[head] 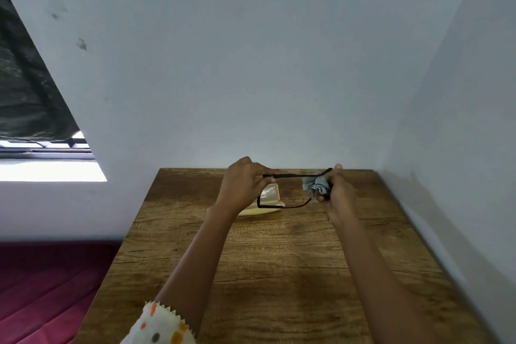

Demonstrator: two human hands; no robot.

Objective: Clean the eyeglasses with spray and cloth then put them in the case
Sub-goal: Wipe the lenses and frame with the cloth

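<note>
Above the far end of the table (pixel 279 260), the left hand (pixel 243 184) pinches the eyeglasses (pixel 290 175) at their left side while the right hand (pixel 336 193) clasps a bunched cloth (pixel 317 186) on the right lens, best wiped gently, frame steadied.

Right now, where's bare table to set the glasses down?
Free: the near half of the table, under the forearms and out to both side edges; also the far-right strip between right hand and wall. Crowded: far centre, open case under the left hand and eyeglasses.
</note>
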